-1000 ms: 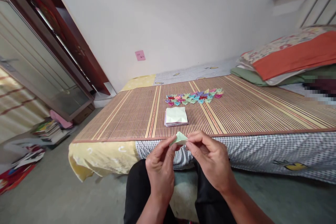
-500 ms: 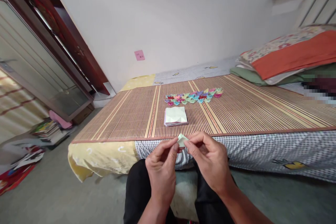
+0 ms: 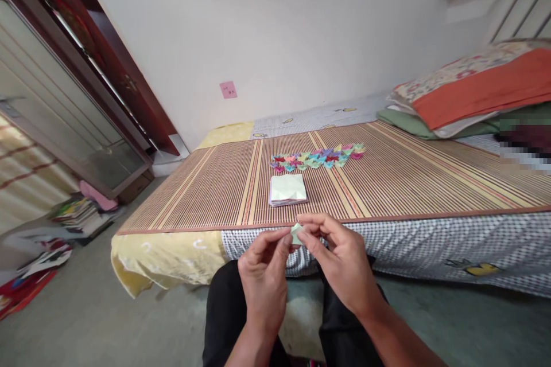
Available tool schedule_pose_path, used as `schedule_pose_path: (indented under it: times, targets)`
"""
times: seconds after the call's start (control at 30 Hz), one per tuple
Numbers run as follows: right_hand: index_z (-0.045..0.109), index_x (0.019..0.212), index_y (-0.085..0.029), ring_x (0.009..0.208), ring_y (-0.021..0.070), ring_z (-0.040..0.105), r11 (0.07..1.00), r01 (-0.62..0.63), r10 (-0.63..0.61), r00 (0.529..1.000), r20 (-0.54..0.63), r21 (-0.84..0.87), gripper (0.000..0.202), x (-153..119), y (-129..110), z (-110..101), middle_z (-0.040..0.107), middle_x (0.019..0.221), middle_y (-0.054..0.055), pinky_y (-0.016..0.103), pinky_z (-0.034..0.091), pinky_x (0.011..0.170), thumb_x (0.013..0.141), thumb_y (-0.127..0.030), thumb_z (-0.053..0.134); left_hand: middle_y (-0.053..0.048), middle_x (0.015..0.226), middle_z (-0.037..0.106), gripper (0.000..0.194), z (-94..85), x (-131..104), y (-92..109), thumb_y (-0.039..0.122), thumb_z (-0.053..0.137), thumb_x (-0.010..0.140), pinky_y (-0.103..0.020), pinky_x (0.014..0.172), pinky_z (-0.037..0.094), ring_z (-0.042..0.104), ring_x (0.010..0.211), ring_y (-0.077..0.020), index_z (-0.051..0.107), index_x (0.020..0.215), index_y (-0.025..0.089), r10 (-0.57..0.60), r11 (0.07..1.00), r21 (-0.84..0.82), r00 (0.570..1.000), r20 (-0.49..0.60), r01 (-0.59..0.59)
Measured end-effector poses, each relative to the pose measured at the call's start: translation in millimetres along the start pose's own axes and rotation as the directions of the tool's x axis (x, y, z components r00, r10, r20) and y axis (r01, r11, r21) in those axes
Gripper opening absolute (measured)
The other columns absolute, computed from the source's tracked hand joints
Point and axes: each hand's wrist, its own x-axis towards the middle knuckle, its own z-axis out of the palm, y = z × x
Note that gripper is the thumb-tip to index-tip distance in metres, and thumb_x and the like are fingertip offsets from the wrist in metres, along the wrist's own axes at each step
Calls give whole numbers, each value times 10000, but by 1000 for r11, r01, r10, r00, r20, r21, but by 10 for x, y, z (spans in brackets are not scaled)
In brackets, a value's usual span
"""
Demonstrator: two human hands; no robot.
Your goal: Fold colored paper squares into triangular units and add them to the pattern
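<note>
A small folded piece of pale green paper [image 3: 296,233] is held between my two hands, above my lap at the bed's front edge. My left hand [image 3: 266,269] pinches its left side between thumb and fingers. On the right side, the thumb and fingers of my right hand [image 3: 340,255] grip it too. My fingertips cover part of the paper. Just beyond lies a stack of square paper sheets [image 3: 288,189], pale green on top. Behind the stack, several small folded paper pieces [image 3: 318,158] in many colours are set out in rows.
A striped bamboo mat [image 3: 206,183] covers the bed, over a checked and yellow sheet [image 3: 167,258]. Folded bedding and an orange pillow [image 3: 482,92] lie at the right. A pink note [image 3: 228,90] is on the wall. Books [image 3: 77,212] are piled on the left.
My right fingers have shifted slightly left over the paper, with the index finger now stretched across its top. Less of the paper shows. The stack and the coloured pieces have stayed put.
</note>
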Motion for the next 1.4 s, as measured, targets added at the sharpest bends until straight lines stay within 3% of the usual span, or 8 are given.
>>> schedule_pose_path:
  times: [0.17,0.3,0.43,0.67,0.87,1.13,1.3,1.4]
  targets:
    - [715,870,-200,720,171,667,997,-52,46,994,103,53,151,47,-34,-29,716,771,12,266,514,676,953,-318,671,-24,729,752,152,-17,20,15,344,779,869,-239,664,567,671,680,-157,805,862,195,-11,998,68,998,67,6]
    - [667,782,-201,682,160,608,1000,-14,11,995,101,27,217,35,-62,-57,663,728,3,269,469,655,965,-317,652,-26,748,742,154,-10,21,6,341,773,877,-241,687,557,664,698,-155,783,865,188,-59,998,33,991,123,56]
    - [628,747,-203,634,142,513,995,-61,57,996,62,76,265,18,-40,-81,563,682,-18,259,413,590,961,-357,652,-49,880,770,232,20,4,-11,296,859,780,-259,739,565,696,783,-173,769,963,185,-132,989,-50,979,153,141]
    - [621,707,-189,635,135,525,969,-156,134,983,122,194,303,54,-12,-120,567,666,-18,251,427,599,932,-381,686,-27,639,701,275,14,32,67,380,819,826,-225,614,477,603,613,-134,703,713,158,-188,980,-25,954,235,199]
    - [655,712,-180,631,155,596,962,-214,153,937,314,168,323,88,0,-182,637,662,2,262,473,614,927,-413,715,-23,632,668,344,-28,88,25,426,859,770,-229,611,416,540,603,-124,683,675,146,-315,943,27,860,402,332]
    - [656,759,-181,645,144,565,980,-193,165,929,332,55,401,138,79,-265,619,688,3,260,441,624,1009,-487,585,19,663,610,289,-58,75,-89,355,817,837,-226,662,396,481,656,-112,658,694,161,-231,960,-106,950,210,257]
    - [632,753,-186,641,145,562,989,-146,136,946,295,11,365,87,63,-236,620,696,2,262,432,611,1016,-431,568,25,660,585,297,-20,83,-119,336,818,827,-230,698,408,484,677,-116,634,673,162,-232,952,-159,957,173,260]
    - [605,756,-193,609,134,500,992,-101,116,959,260,-71,355,69,46,-237,566,675,-16,261,374,564,1035,-400,535,10,651,595,328,-23,103,-112,366,816,822,-235,692,411,495,668,-120,624,656,157,-268,937,-166,936,227,308]
